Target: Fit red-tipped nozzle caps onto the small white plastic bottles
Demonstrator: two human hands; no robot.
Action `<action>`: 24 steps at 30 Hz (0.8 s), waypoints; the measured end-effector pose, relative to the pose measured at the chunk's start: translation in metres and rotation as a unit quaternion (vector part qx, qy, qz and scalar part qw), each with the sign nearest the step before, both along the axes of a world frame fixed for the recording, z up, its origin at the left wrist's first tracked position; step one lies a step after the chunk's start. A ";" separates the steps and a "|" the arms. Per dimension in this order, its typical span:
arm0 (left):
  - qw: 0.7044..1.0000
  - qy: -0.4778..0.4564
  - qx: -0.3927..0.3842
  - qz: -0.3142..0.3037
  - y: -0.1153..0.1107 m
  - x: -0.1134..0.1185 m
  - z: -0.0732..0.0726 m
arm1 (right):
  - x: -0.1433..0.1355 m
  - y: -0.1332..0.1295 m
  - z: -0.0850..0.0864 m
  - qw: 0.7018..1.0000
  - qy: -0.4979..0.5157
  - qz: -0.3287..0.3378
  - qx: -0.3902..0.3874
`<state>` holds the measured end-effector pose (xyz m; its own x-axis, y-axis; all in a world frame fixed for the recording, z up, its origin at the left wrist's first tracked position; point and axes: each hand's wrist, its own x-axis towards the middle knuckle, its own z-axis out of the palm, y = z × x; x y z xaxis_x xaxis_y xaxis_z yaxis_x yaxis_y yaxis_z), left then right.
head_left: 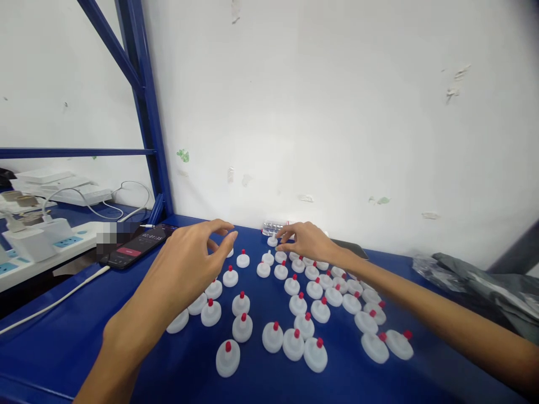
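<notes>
On the blue desk (63, 348) stand many white caps (273, 336), each with a small red tip, spread in loose rows from the near edge back toward the white wall (337, 112). Above the left part of the group the left hand (189, 258) hovers with its fingers spread and curled, thumb and forefinger apart; it seems to grip nothing, though a cap just beyond its fingertips may be touched, and the blur there leaves that unsure. Farther back, the right hand (305, 240) reaches to the last row, its fingertips pinched close on or at a white cap without a tip (272, 241); whether it truly holds that cap cannot be told. Just behind this hand, against the wall, lies a small clear plastic piece (274, 227). To the left of the caps a dark phone (137, 247) lies on the desk with its screen lit, a white cable (54, 303) running past it. At the far right lies a crumpled grey bag (475, 275).
</notes>
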<state>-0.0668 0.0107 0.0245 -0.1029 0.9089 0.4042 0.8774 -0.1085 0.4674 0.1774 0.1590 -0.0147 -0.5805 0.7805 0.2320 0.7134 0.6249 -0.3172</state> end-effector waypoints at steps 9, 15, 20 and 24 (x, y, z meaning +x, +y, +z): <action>1.000 0.001 0.008 -0.013 -0.001 0.004 0.001 | -0.028 -0.007 0.003 0.997 -0.036 0.058 0.041; 0.998 0.010 0.013 -0.056 0.000 0.008 -0.003 | -0.031 -0.044 0.049 0.980 0.161 0.113 0.010; 0.997 0.011 0.030 -0.077 -0.002 0.009 0.000 | -0.037 -0.066 0.064 0.961 0.214 0.173 -0.035; 0.998 0.024 0.057 -0.033 -0.002 0.004 0.001 | -0.037 -0.033 0.045 0.991 0.022 0.118 0.056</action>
